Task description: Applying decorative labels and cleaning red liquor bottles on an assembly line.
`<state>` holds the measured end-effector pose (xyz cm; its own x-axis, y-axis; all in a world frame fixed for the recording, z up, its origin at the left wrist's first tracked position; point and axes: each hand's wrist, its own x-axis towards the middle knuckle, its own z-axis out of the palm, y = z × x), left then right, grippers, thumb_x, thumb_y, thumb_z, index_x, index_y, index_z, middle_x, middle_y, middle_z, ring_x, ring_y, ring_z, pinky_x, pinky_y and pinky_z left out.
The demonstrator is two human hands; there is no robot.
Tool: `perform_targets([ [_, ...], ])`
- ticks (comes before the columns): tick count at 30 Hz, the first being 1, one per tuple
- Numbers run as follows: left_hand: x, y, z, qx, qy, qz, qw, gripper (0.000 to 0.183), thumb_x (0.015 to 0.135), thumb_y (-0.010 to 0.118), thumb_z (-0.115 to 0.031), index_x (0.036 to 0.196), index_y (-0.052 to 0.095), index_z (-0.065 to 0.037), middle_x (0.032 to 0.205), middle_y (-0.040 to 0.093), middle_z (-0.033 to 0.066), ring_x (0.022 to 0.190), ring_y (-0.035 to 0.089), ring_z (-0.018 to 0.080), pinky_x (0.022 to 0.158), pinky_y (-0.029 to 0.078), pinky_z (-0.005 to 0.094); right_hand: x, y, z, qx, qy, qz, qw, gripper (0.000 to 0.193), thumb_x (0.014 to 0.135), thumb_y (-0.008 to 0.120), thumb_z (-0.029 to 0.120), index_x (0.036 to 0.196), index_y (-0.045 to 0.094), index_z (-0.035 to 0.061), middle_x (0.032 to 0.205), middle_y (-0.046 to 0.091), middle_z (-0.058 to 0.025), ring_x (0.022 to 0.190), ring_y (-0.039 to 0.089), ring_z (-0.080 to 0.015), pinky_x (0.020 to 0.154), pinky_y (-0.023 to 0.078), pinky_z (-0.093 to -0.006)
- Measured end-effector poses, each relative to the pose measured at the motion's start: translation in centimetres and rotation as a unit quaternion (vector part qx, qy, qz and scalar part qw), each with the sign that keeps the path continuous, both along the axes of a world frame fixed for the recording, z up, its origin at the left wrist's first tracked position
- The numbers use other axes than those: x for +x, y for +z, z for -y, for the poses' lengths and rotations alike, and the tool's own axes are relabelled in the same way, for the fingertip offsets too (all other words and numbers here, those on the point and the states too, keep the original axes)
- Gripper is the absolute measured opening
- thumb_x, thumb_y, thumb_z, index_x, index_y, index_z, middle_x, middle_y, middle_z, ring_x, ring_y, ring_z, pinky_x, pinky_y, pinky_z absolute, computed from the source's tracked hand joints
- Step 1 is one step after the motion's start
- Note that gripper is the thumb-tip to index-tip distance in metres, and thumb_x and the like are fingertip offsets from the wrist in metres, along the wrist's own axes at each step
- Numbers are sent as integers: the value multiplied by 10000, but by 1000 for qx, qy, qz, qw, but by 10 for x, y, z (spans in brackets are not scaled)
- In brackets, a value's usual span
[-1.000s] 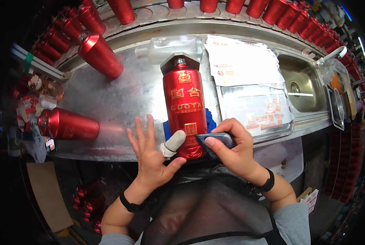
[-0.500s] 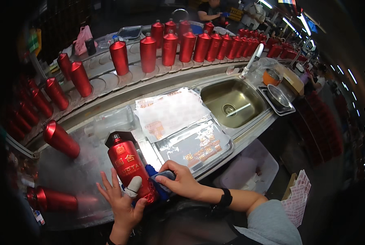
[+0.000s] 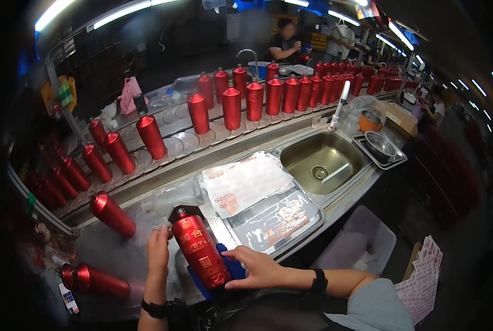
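Observation:
A red metallic bottle with gold print lies tilted in a dark angular holder, with blue cloth under and beside it. My right hand is closed around the bottle's lower right side, thumb near its base. Next to the bottle's upper left edge is my left hand, fingers bent and drawn together; what they hold, if anything, is hidden. Two more red bottles lie on their sides at the lower left, the nearer one overlapping the other. Another red bottle leans farther back.
Sheets of printed labels lie beside a wet tray. Right of them is a metal sink with a white tap. Red bottles line a conveyor behind. A translucent bin stands at the right. Other people work far back.
My view has tilted upward. My left hand has gone from spread over the bottle's front to its upper left side. The grey piece no longer shows in my right hand, which now grips the bottle.

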<state>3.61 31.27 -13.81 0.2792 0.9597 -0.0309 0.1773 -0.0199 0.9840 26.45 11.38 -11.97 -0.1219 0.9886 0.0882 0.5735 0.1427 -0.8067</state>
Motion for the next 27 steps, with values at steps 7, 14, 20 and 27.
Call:
perform_targets([
  [7,34,10,-20,-242,-73,103,962,387,958,554,-487,1051,663,-127,908,703,10,810,662,127,694,511,296,-25,-20,-10,51,-13,143,988,926,733,765,272,1441,264,-51,1274,492,-253,1014,624,-416,732,561,-464],
  [14,20,19,-2,-318,-110,147,930,325,965,573,-425,1038,649,-118,897,695,35,762,676,152,648,557,305,-24,-5,8,64,-3,93,994,884,720,757,225,1442,308,-14,1203,523,-206,966,625,-379,686,547,-440],
  [20,-34,48,63,-235,-33,256,937,297,1025,513,-318,1085,626,-49,940,693,72,817,679,164,766,556,313,-21,20,13,136,109,111,978,834,755,769,258,1453,380,24,1214,558,-152,783,660,-319,605,542,-386],
  [27,-154,80,170,421,152,-219,867,373,1055,456,-227,1315,528,29,1264,602,146,1176,568,217,1030,436,363,-52,43,-23,126,219,67,965,838,807,704,224,1512,287,43,1301,499,-180,820,644,-365,630,526,-429],
])
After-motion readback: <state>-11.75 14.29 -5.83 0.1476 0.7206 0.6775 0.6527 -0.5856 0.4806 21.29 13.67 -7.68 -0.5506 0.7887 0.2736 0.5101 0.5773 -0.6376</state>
